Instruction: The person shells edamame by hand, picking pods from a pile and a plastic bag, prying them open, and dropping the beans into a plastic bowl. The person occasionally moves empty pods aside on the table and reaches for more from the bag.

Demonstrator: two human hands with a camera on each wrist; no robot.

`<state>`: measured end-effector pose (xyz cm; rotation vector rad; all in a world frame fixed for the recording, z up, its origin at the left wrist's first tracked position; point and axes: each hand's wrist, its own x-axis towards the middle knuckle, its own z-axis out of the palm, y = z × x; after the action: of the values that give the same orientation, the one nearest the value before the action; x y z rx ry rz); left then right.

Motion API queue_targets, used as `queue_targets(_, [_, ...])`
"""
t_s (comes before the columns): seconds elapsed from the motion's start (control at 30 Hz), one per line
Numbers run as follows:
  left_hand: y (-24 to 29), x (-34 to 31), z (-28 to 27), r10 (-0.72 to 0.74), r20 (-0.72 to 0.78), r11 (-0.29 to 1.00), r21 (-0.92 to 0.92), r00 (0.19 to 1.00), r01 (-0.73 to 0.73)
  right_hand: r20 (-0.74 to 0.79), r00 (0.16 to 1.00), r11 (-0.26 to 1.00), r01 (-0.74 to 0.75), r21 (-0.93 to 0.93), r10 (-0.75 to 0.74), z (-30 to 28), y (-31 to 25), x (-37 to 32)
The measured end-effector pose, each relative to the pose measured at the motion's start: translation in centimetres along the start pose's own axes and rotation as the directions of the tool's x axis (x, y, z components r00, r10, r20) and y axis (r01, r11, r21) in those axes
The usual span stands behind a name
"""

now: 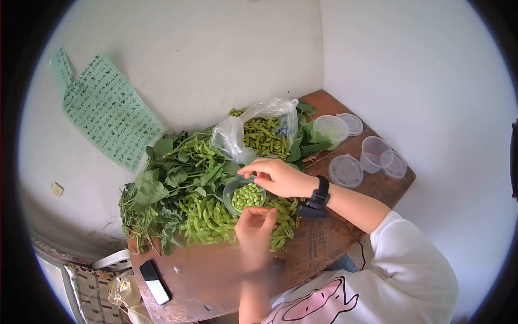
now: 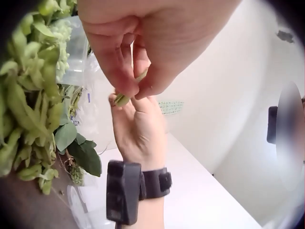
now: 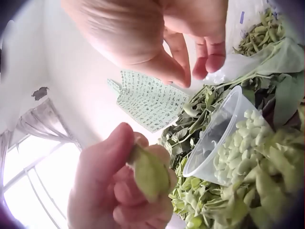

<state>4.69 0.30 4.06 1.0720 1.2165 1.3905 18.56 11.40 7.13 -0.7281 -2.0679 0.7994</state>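
My left hand [image 1: 253,229] pinches a green edamame pod [image 3: 152,176] between thumb and fingers, just in front of a clear plastic tub [image 1: 229,195]. Shelled green beans [image 1: 248,198] partly fill that tub. Above the tub's far right side is my right hand [image 1: 283,178], its fingers loosely bent. In the right wrist view its thumb and fingertips stand apart with nothing between them. Picked pods [image 1: 208,220] are heaped to the left of the tub, with more pods [image 1: 283,229] at its right. The left wrist view shows the pod's tip poking out below the pinching fingers.
Leafy bean stalks [image 1: 162,178] cover the table's back left. A clear bag [image 1: 229,135] of pods stands behind the tub. Lids [image 1: 346,171] and a clear cup [image 1: 372,156] lie on the right. A phone [image 1: 155,282] rests near the front left edge of the wooden table [image 1: 210,281].
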Motion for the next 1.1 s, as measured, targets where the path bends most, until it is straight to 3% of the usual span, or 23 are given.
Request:
queue_targets(0.07, [-0.8,0.1,0.1,0.010,-0.002,0.998,0.068,1.000,-0.010,0.020,0.998,0.996,-0.064,-0.067,0.065,-0.9,0.8,1.1])
queue_targets(0.13, [-1.3,0.2,0.2,0.139,0.003,0.970,0.198,0.990,-0.137,-0.007,0.963,0.960,-0.271,-0.074,0.271,-3.1,2.0,2.5])
queue_targets(0.17, [-0.9,0.1,0.3,0.109,0.006,0.977,0.184,0.994,-0.109,-0.034,0.952,0.950,-0.307,-0.052,0.306,-4.3,3.3,3.4])
queue_targets(0.27, [0.3,-0.3,0.4,0.085,-0.030,0.967,0.242,0.996,-0.075,-0.114,0.946,0.883,-0.325,-0.339,0.305,-7.5,7.4,6.5])
queue_targets(0.33, [0.5,-0.6,0.2,0.089,-0.034,0.964,0.255,0.995,-0.078,-0.151,0.940,0.838,-0.340,-0.427,0.305,-8.0,11.2,8.9])
queue_targets(0.47, [0.3,-0.3,-0.1,0.059,-0.042,0.995,0.089,0.997,-0.055,-0.058,0.963,0.804,-0.252,-0.539,0.262,-6.5,16.3,12.0])
queue_targets(0.53, [0.3,-0.2,-0.1,0.073,-0.057,0.997,0.000,0.996,-0.073,-0.080,0.954,0.671,-0.262,-0.694,0.290,-5.3,17.9,13.2])
queue_targets(0.57, [0.5,-0.2,-0.1,0.065,-0.064,0.997,-0.027,0.996,-0.066,-0.044,0.951,0.674,-0.249,-0.696,0.305,-5.1,18.8,13.6])
queue_targets(0.87, [0.3,-0.1,-0.3,0.056,-0.094,0.990,-0.126,0.994,-0.068,0.019,0.981,0.710,-0.127,-0.693,0.194,-7.1,17.3,12.1])
queue_targets(1.03, [0.6,-0.1,-0.3,0.052,-0.115,0.985,-0.156,0.992,-0.070,-0.097,0.957,0.593,-0.247,-0.767,0.274,-8.1,13.4,10.6])
queue_targets(1.1, [0.6,-0.1,-0.4,0.073,-0.121,0.984,-0.150,0.990,-0.091,-0.168,0.979,0.669,-0.200,-0.716,0.112,-8.6,11.1,9.2])
